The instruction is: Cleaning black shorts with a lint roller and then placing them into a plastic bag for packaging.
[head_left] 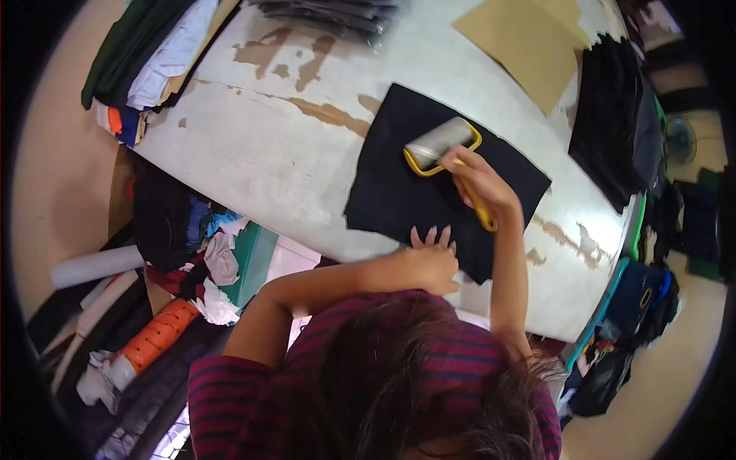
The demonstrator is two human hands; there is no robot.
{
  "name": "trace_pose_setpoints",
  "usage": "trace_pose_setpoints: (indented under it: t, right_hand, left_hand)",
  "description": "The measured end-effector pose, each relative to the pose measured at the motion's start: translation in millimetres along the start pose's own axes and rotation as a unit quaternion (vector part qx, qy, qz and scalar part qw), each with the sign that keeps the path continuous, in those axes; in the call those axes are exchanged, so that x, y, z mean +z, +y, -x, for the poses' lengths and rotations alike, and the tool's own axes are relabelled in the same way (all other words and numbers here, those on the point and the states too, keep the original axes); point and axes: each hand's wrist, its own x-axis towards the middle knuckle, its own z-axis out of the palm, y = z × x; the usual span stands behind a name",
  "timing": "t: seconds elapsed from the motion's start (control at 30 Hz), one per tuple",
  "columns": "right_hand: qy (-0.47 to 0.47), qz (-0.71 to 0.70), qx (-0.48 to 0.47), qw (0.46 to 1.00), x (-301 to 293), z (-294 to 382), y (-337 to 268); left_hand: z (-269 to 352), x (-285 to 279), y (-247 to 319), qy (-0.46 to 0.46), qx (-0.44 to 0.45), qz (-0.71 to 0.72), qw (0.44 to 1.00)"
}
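Observation:
A folded black cloth (397, 190) lies flat and askew on the worn white table. My right hand (480, 181) grips the yellow handle of a lint roller (443, 141), whose pale cylinder is over the upper middle of the cloth. Blur at the roller hides whether it presses on the fabric. Close to the cloth's near edge, my left hand (434, 261) rests with its fingers spread on the fabric and holds nothing.
The white table (259, 149) has peeled brown patches. Stacked black cloths (612, 121) stand at the right, beside brown paper sheets (529, 46). Plastic-wrapped dark packets (339, 17) lie at the far edge. Folded garments (155, 57) occupy the left corner; fabric rolls (161, 333) and scraps crowd below.

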Motion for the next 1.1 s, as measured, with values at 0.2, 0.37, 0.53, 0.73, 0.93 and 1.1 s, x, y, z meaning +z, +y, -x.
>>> trace_pose_setpoints:
  t: [0.2,0.37,0.53,0.73,0.93,1.1]
  right_hand:
    - [0.016,0.012,0.0,1.0,0,-66,-25]
    - [-0.12,0.087,0.019,0.989,-4,-12,-47]
    - [-0.204,0.272,0.127,0.932,-21,54,-47]
    - [-0.207,0.211,0.165,0.941,-20,35,-33]
    - [-0.282,0.222,0.083,0.929,53,-40,-46]
    - [-0.283,0.204,0.066,0.935,86,-78,-42]
  left_hand:
    - [4,3,-2,0.004,0.01,0.057,0.998]
    - [20,1,-3,0.087,0.004,0.068,0.994]
    - [38,-1,0,0.11,-0.093,0.044,0.989]
    - [21,-13,6,0.103,-0.091,0.043,0.99]
    - [4,-19,7,0.083,-0.108,-0.028,0.99]
    - [-1,-28,13,0.062,-0.131,-0.014,0.989]
